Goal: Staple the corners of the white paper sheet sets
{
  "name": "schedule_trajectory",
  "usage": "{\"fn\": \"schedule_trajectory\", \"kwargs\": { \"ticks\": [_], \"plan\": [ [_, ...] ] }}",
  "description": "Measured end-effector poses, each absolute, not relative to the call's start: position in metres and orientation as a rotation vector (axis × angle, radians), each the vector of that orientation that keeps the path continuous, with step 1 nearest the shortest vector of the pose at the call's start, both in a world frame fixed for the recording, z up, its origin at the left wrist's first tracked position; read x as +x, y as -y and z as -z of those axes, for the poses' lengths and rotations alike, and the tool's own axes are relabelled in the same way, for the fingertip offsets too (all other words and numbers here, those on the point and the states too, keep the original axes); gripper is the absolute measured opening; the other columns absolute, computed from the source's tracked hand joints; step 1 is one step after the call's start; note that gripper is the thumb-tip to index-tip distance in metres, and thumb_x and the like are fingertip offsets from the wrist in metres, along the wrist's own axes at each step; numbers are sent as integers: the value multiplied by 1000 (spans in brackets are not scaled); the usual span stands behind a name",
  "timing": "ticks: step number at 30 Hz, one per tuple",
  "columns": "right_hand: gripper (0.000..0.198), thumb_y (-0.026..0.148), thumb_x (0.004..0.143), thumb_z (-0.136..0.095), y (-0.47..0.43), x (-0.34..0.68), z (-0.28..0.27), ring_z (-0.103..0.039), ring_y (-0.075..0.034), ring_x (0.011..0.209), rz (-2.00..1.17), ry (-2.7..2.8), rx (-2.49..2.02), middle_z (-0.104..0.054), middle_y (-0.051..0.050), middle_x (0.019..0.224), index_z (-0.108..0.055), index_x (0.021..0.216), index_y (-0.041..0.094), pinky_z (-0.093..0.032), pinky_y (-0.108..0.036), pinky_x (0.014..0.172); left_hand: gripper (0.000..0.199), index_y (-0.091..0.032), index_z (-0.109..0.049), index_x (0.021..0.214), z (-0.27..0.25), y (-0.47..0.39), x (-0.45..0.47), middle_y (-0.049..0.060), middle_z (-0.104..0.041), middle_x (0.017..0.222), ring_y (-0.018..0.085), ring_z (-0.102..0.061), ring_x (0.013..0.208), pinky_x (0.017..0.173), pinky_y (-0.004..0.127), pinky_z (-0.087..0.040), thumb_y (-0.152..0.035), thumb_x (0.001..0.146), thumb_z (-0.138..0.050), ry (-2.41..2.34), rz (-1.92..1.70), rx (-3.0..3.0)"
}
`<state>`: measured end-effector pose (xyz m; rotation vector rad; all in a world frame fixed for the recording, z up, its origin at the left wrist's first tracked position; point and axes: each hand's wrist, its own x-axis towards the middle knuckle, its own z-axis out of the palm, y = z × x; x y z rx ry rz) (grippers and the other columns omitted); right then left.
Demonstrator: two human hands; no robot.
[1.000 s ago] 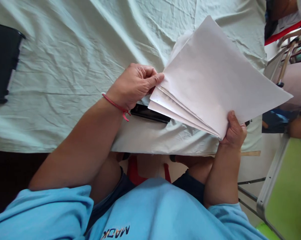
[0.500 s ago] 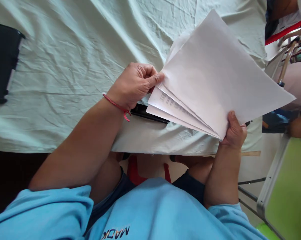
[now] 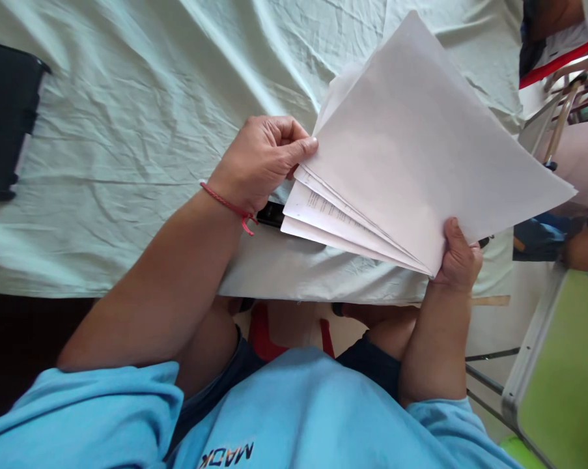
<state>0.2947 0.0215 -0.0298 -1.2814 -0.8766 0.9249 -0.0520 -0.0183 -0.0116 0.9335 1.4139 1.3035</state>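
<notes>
Several white paper sheets [image 3: 420,143] are held fanned out above the table, the top one blank and a lower one showing lines of print. My left hand [image 3: 269,159] pinches the left corner of the upper sheets between thumb and fingers. At the near right corner, my right hand [image 3: 457,257] grips the sheets with its thumb on top and its fingers underneath, hidden. A dark tip shows just beyond that hand; what it belongs to is hidden. Partly covered by the papers and my left wrist, a black object [image 3: 270,213] lies on the cloth.
A wrinkled pale green cloth [image 3: 127,130] covers the table. At the far left lies a black case-like object [image 3: 8,120]. Right of the table stand a green-seated metal-framed chair [image 3: 567,365] and a walker-like metal frame [image 3: 562,124], with parts of other people nearby.
My left hand has shifted slightly left and away from me, drawing the sheets' left edges with it. The lower sheets cover more of the black object. My right hand stays nearly still.
</notes>
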Motion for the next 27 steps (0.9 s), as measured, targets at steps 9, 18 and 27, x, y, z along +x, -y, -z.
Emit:
{"fn": "schedule_trajectory", "kwargs": {
  "ticks": [9,18,27],
  "plan": [
    [65,36,69,-109,-20,295,28,-81,-22,133,-934,875,-1283,-83,-8,140,-84,124,13,-65,-39,130,67,-28,-55,70,19,18,-52,-2,-48,63,18,-39,75,66,38,-33,-83,85,-92,-1416,-1302,932],
    [63,39,69,-109,-17,292,27,-82,-23,132,-902,890,-1288,-85,-7,137,-85,121,14,-63,-44,133,49,-25,-71,77,4,26,-49,0,-70,79,20,-55,86,74,34,-46,-66,97,-89,-1429,-1236,953],
    [65,44,66,-108,-20,289,33,-77,-26,145,-878,949,-1260,-84,-8,134,-83,119,16,-60,-47,136,51,-31,-75,81,6,19,-51,1,-77,92,23,-59,98,94,39,-51,-71,72,-106,-1302,-1439,977]
  ]
}}
